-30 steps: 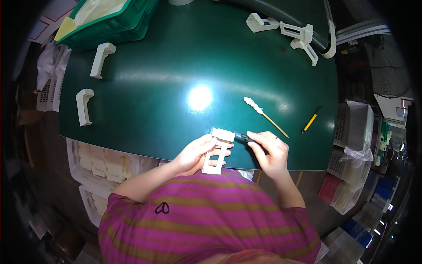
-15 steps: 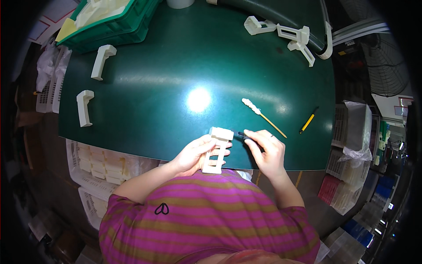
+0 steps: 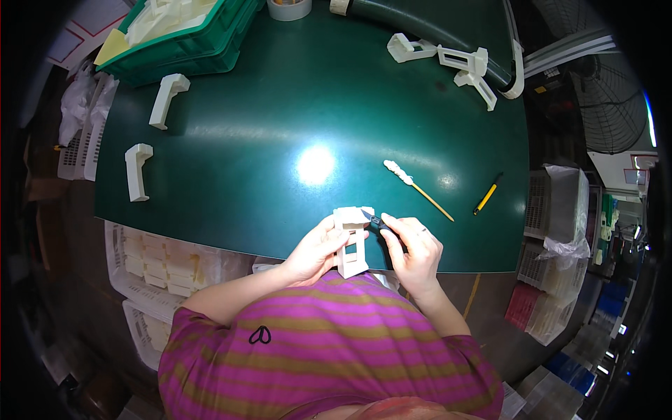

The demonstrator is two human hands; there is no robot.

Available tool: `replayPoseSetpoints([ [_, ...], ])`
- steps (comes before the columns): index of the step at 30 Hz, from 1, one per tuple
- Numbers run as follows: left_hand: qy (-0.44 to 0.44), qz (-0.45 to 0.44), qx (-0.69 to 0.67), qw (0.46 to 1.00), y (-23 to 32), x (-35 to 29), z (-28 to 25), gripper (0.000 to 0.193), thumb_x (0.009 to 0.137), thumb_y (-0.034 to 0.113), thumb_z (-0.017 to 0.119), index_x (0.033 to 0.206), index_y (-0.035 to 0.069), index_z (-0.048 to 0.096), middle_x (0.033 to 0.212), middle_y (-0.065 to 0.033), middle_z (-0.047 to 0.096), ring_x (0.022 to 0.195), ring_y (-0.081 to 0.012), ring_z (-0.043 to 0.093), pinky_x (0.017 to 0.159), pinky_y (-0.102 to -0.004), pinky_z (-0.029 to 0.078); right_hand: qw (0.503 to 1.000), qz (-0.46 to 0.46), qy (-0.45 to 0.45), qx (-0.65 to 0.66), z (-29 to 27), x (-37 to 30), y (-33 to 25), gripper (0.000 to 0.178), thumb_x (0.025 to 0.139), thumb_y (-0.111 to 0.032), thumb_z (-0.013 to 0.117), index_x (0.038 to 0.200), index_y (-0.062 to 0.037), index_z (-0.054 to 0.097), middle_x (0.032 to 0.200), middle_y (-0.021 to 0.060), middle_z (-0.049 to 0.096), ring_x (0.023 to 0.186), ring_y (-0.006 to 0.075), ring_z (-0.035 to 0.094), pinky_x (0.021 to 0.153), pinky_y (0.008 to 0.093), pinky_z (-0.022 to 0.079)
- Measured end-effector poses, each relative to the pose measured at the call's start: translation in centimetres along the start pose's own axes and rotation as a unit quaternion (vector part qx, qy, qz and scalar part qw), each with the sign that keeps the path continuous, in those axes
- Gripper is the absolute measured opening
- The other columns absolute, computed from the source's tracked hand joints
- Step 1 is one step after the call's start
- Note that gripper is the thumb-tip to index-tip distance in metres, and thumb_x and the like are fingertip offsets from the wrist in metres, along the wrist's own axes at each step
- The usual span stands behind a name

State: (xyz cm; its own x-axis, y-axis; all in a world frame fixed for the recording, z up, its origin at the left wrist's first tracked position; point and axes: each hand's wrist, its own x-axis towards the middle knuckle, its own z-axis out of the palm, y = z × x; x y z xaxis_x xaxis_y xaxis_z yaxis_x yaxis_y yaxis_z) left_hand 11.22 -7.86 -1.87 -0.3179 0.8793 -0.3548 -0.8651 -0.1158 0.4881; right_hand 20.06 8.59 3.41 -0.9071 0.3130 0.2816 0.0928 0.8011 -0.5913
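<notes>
Close to my body at the near table edge, my left hand grips a cream plastic bracket with rectangular openings, its blocky head pointing away from me. My right hand pinches a small dark-handled knife, whose tip meets the right side of the bracket's head. Part of the knife's handle is hidden by my fingers. Beyond my right hand lies a wooden stick with a white wrapped tip. To its right rests a yellow and black pen-like cutter.
Two cream brackets stand apart at the table's left. Several more brackets lie far right beside a dark conveyor belt. A green crate of pale parts occupies the far left, near a tape roll. White baskets sit below the left edge.
My right hand has moved left, bringing the knife from beside the bracket onto its head. The bracket has turned slightly in my left hand.
</notes>
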Motion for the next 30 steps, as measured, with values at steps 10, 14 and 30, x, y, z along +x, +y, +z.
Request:
replayPoseSetpoints([
  [10, -0.003, 0.034, -0.003, 0.999, -0.7, 0.0, -0.1, 0.046, 0.096, 0.022, 0.044, 0.135, 0.003, 0.031, 0.134, -0.0105, 0.04, 0.125, -0.0242, 0.041, 0.098, -0.0425, 0.042, 1.0, 0.017, 0.021, -0.011, 0.4, -0.6, 0.2, 0.021, 0.072, -0.005, 0.069, 0.092, -0.0064, 0.067, 0.075, 0.0063, 0.061, 0.062, 0.02, 0.059, 0.054, 0.0293, 0.046],
  [14, -0.008, 0.035, 0.0, 0.999, -0.6, 0.0, -0.2, 0.045, 0.096, 0.02, 0.044, 0.135, 0.003, 0.03, 0.136, -0.0116, 0.038, 0.126, -0.0255, 0.04, 0.098, -0.0425, 0.042, 0.999, 0.028, 0.019, -0.016, 0.4, -0.5, 0.2, 0.02, 0.072, -0.005, 0.069, 0.092, -0.0064, 0.067, 0.074, 0.006, 0.061, 0.061, 0.0196, 0.059, 0.054, 0.0293, 0.046],
  [30, -0.006, 0.032, 0.006, 0.999, -0.8, 0.0, -0.5, 0.046, 0.095, 0.02, 0.044, 0.135, 0.003, 0.028, 0.136, -0.0129, 0.037, 0.127, -0.026, 0.04, 0.097, -0.0427, 0.043, 0.998, 0.025, 0.026, 0.059, -0.3, 0.0, 1.1, 0.021, 0.071, 0.0, 0.07, 0.091, -0.0041, 0.068, 0.074, 0.0059, 0.062, 0.05, 0.0123, 0.052, 0.047, 0.024, 0.042],
])
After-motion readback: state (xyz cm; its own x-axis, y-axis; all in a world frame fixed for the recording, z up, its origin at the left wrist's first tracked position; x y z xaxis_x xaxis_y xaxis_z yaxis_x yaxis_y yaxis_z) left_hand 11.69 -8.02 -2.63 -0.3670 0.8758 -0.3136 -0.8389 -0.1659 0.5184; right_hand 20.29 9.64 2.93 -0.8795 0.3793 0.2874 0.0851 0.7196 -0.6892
